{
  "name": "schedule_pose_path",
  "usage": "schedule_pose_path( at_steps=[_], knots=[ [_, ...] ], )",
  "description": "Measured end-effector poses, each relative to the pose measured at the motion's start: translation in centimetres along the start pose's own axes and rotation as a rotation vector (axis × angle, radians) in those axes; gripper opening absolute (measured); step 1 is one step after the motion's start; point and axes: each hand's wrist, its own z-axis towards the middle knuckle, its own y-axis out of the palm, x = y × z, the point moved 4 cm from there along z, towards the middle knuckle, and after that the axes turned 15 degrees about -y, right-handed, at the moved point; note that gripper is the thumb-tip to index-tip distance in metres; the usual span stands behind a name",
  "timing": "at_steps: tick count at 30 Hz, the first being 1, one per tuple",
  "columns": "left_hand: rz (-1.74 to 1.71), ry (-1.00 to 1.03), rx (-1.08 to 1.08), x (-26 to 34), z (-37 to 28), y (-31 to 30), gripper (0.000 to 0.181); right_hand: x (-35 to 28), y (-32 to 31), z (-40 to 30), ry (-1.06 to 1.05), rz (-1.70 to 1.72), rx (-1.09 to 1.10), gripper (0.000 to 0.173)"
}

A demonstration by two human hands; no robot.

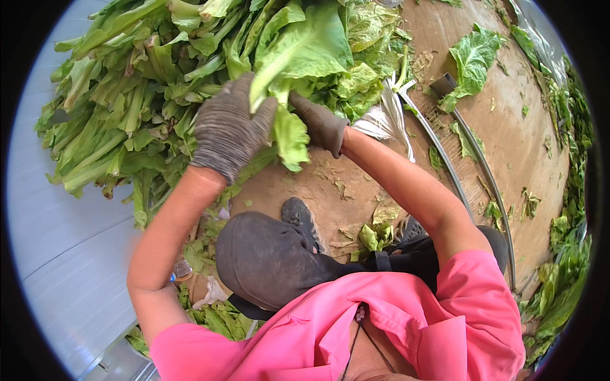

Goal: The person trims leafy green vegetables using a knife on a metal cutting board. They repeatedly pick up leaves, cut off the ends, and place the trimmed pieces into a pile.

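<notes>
My left hand (233,126), in a grey striped knit glove, grips the pale stalk end of a broad green leaf (310,47) between thumb and fingers. The leaf blade spreads away from me and looks slightly blurred. A smaller leaf piece (291,140) hangs down between my hands. My right hand (320,123), in a brownish glove, is against these leaves from the right; its fingertips are hidden behind them, so its hold cannot be told. Directly beyond and left of my hands lies a large heap of green leaves (138,95), many with thick pale stalks pointing towards me.
A grey panelled surface (71,238) borders the heap on the left. White strands (388,116) lie right of the heap. Two curved metal bars (483,162) cross the brown floor (529,143). A loose leaf (476,59) and scraps lie there. More leaves (562,281) line the right.
</notes>
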Motion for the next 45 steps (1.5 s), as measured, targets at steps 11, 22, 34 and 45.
schedule_pose_path(
  at_steps=[11, 22, 34, 45],
  knots=[
    [-0.12, 0.178, 0.111, 1.2, -2.8, 3.3, 0.056, -5.4, 2.0, -4.6, -0.118, 0.359, -0.056, 0.107],
    [-0.752, 0.169, -0.32, 2.9, -3.1, 2.8, 0.041, -9.0, 1.0, -5.2, -0.023, 0.002, 0.185, 0.03],
    [-1.065, -0.055, -0.355, 2.2, -1.5, 4.0, 0.031, -17.6, -1.2, -12.4, 0.038, -0.209, 0.15, 0.038],
    [-0.853, 0.061, -0.115, 3.3, 2.6, 4.9, 0.032, -26.7, 1.6, -28.2, -0.363, -0.279, 0.261, 0.032]
  ],
)
